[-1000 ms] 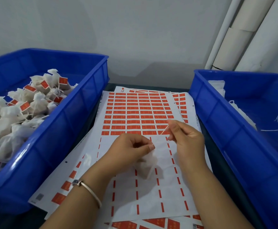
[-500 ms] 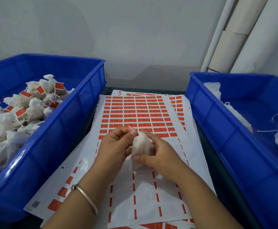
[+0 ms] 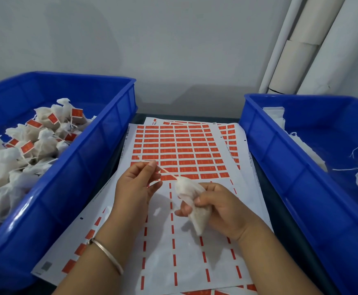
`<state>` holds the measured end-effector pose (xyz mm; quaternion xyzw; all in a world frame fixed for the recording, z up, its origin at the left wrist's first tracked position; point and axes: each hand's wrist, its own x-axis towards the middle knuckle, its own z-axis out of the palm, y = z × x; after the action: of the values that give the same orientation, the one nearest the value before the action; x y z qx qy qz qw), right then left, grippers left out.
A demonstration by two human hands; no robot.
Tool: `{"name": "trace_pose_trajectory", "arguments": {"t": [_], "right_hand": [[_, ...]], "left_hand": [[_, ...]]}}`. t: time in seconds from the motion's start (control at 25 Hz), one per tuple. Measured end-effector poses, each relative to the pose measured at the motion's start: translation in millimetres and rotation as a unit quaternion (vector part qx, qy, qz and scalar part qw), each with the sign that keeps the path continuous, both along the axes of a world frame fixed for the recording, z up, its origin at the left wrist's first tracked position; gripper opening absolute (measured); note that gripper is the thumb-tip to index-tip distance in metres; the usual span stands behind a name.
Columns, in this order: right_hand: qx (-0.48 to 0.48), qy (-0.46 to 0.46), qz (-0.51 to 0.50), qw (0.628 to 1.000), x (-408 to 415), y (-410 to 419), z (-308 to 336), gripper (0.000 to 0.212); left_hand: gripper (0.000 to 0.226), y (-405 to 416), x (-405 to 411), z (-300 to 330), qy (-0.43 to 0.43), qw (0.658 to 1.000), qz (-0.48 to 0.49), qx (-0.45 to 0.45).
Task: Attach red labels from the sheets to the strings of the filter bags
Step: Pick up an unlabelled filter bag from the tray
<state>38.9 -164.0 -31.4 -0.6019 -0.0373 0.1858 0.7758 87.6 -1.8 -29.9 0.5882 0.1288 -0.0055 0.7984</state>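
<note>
Right hand [image 3: 220, 207]: wrapped around filter bag [image 3: 189, 193], above label sheet [image 3: 182, 154].
Left hand [image 3: 136, 186]: pinching string [image 3: 167, 171], drawn taut.
Technique: keep string tight, fold red label squarely around it.
Finished bags: left bin [image 3: 101, 145].

Both blue bins [image 3: 301, 167] cut off by frame edges; label print [image 3: 178, 150] too small to read.

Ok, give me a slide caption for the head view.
Right hand grips white filter bag; left hand pinches its string above red label sheet.
</note>
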Motion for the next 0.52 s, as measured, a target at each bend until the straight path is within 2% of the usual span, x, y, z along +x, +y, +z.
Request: {"name": "trace_pose_trajectory", "arguments": {"t": [0.04,0.12,0.28,0.4,0.52], "right_hand": [[0.043,0.009,0.004,0.999,-0.3,-0.3,3.5,0.029],[0.054,0.006,-0.007,0.999,0.0,-2.1,4.8,0.03],[-0.033,0.011,-0.008,0.999,1.6,-4.8,3.4,0.012],[-0.066,0.038,0.062,0.995,4.6,-9.9,-0.7,0.019],[0.018,0.034,0.031,0.999,7.6,-11.9,-3.5,0.02]], "left_hand": [[0.021,-0.6,1.1,-1.6,0.006,1.0,-0.001,0.003],[0.018,-3.5,3.0,-5.8,0.011,1.0,0.002,0.02],[0.014,-8.1,7.3,-13.2,-0.005,0.998,0.01,0.06],[0.012,-6.3,12.1,-16.1,-0.013,0.997,0.027,0.077],[0.011,-6.1,12.9,-17.8,-0.014,0.997,0.022,0.076]]}}
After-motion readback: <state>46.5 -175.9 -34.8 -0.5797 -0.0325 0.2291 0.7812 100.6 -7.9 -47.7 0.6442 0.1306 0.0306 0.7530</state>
